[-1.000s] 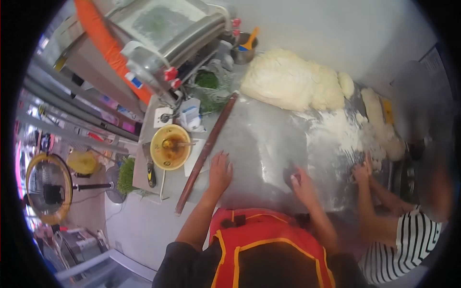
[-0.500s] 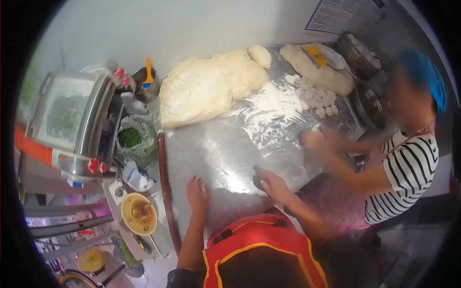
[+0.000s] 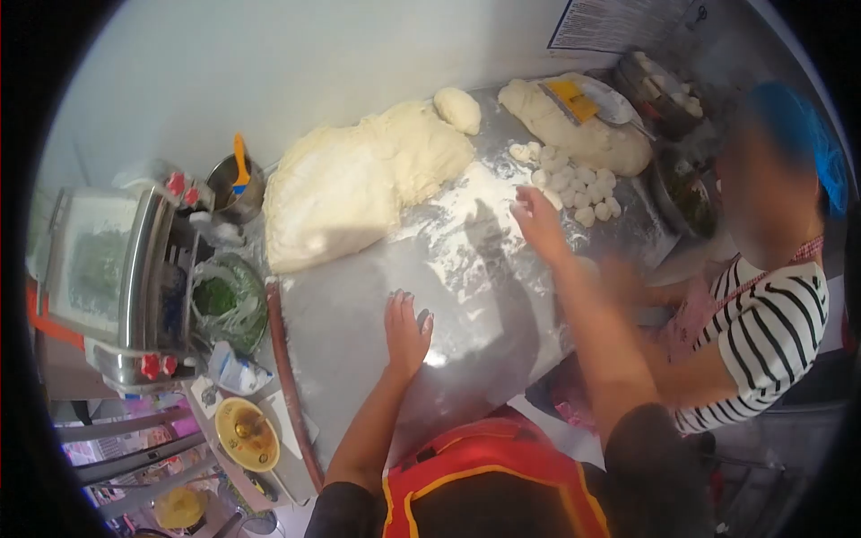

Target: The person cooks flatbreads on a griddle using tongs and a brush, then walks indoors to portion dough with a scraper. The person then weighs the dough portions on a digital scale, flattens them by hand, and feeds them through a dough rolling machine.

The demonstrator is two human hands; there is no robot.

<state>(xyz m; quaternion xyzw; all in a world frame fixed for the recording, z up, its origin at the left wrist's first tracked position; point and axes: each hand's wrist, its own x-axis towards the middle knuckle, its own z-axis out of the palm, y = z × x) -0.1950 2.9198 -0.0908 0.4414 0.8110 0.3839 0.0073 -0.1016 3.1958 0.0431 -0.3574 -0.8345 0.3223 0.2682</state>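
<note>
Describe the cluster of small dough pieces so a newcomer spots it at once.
On the grey metal worktop, find the white flour patch. At its right edge, just beyond the camera wearer's right hand, the cluster lies in front of a long dough mass topped by a flat yellow item. Unlike that single lump, it is many small pale rounded pieces.

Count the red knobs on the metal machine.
4 visible: first knob and second knob at the far end of the machine, third knob and fourth knob at its near end. Others may be hidden.
</note>
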